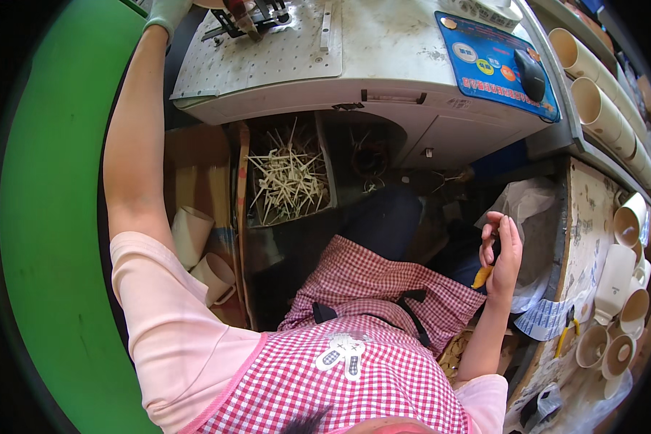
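My left arm reaches up along the green surface (58, 217). At the top edge, my left hand (169, 11), in a pale glove, is cut off by the picture, so its fingers are hidden. Beside it, a black metal fixture (247, 18) stands on a perforated metal plate (267, 61); a pinkish rounded thing (210, 3) shows only in part. My right hand (505, 253) is raised over my right leg, fingers loosely bent and apart from the thumb side, with nothing visible in them. A yellow-orange piece (482, 276) shows at its thumb side; it may cover the thumb.
A mouse (530, 75) rests on a blue mat (477, 69). Below the worktop, a box holds many thin pale sticks (288, 177); white mugs (213, 276) lie left of it. Cream cups (597, 101) line the right shelf, with more cups (593, 346) and yellow-handled pliers (563, 338) nearer.
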`<state>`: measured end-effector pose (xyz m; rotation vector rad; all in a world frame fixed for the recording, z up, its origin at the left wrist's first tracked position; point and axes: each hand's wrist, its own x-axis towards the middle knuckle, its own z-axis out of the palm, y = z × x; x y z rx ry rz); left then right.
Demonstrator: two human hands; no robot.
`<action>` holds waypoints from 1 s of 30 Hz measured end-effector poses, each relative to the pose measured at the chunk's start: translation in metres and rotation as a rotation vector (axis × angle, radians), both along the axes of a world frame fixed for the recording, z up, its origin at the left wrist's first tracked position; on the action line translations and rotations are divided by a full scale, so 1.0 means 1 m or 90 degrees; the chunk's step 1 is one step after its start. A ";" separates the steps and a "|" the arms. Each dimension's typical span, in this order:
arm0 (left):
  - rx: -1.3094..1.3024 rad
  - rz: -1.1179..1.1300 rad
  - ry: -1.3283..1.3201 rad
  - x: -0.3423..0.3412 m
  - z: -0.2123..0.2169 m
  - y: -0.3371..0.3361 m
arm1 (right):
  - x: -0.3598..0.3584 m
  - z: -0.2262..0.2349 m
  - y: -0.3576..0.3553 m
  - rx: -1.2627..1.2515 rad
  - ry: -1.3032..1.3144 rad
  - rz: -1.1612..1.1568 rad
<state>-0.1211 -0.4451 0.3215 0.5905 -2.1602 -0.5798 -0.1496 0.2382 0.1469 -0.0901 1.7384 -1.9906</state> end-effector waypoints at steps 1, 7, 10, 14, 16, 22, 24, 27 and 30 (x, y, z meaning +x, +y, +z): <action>0.057 0.064 -0.058 0.002 0.001 -0.001 | 0.002 0.000 0.002 -0.003 -0.008 -0.007; 0.308 -0.189 -0.158 0.040 0.009 0.045 | 0.022 0.000 0.007 -0.041 -0.014 -0.004; 0.367 -0.188 0.101 0.102 -0.013 0.093 | 0.040 -0.001 0.023 -0.100 -0.024 -0.036; 0.232 -0.109 -0.016 0.246 -0.080 0.124 | 0.070 0.001 0.058 -0.153 -0.074 -0.087; 0.183 -0.125 -0.306 0.312 -0.142 0.135 | 0.080 0.005 0.078 -0.116 -0.052 -0.170; 0.028 -0.075 -1.246 0.429 -0.314 0.186 | 0.093 0.005 0.112 -0.177 -0.035 -0.217; -0.004 -0.062 -1.191 0.436 -0.321 0.194 | 0.099 0.000 0.114 -0.169 -0.049 -0.209; 0.031 -0.062 -1.152 0.422 -0.261 0.209 | 0.115 0.000 0.109 -0.165 -0.003 -0.150; 0.014 -0.068 -0.825 0.390 -0.157 0.251 | 0.132 0.009 0.090 -0.114 -0.018 -0.111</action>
